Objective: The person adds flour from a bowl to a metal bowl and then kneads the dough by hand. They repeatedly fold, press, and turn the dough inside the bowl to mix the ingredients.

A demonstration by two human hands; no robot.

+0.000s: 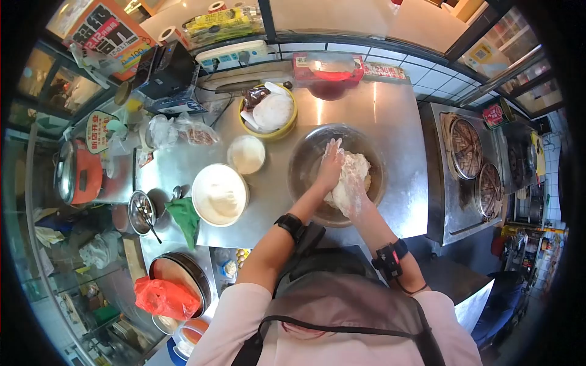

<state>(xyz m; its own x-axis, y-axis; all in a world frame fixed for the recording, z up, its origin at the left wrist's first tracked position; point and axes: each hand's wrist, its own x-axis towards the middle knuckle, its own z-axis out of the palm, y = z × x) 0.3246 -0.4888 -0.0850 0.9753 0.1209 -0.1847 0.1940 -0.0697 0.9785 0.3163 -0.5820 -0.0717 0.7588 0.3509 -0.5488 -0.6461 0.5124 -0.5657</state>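
Note:
A large metal bowl [303,157] stands on the steel table. Floury, shaggy dough [355,168] lies in it, towards the bowl's right side. My left hand [330,166] is at the dough's left edge, fingers stretched out and pointing away from me, with flour on them. Lower right of it, my right hand [353,196] is coated in flour and rests against the dough; its fingers merge with the dough and cannot be made out. Left of the bowl are a white tub of flour [221,194] and a smaller container of pale powder [246,154].
A yellow bowl [295,119] with white bags stands behind the small container. At the back is a red box [299,72]. Steamer baskets [466,147] sit on the right-hand stove. A green cloth [184,218], a small metal bowl [142,212] and a red bag [165,297] are at the left.

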